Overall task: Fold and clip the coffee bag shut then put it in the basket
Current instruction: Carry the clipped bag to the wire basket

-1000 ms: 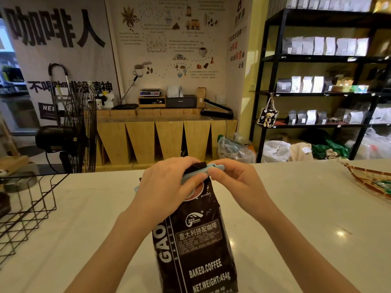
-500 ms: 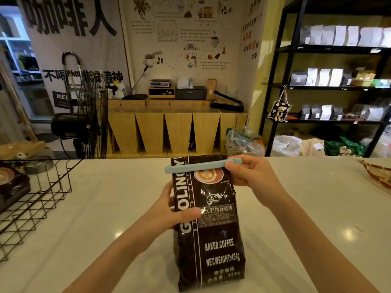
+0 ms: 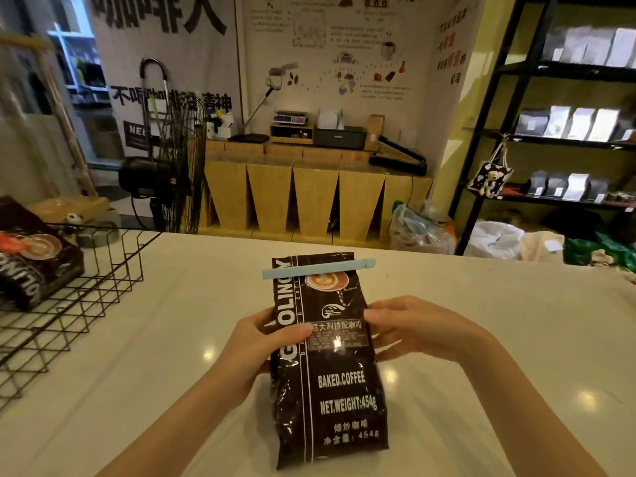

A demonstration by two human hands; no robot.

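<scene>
White and glossy, the surface (image 3: 481, 321) is filling the near half of the head view, ceiling lights glinting off it. Right at the front, the coffee bag (image 3: 330, 383) is standing tall in the middle of it, dark brown with "BAKED.COFFEE" and "NET.WEIGHT:454g" facing us. Both hands are on it at mid-height: the left hand (image 3: 254, 346) is wrapping the bag's left edge, thumb pressing across the front panel, grip closed around that side. The right hand (image 3: 409, 330) is coming in flat against the right edge, fingers stretched along it; it is touching the bag, but I cannot tell how firmly that grip is closing.

Moving up the bag, the pale blue clip (image 3: 318, 268) is sitting across the folded top, slightly tilted, its right end higher and both ends poking out past the bag's width. Neither hand is touching it.

Off to the left, well apart from the bag, the black wire basket (image 3: 86, 290) is resting on the surface, and another dark coffee bag (image 3: 31, 256) is lying inside it.

Beyond the far edge, a black fan (image 3: 165, 173) is standing on the floor, a row of wooden bins (image 3: 309, 197) is running along the back wall, and on the right a black shelving unit (image 3: 509, 108) is carrying rows of pale pouches.
</scene>
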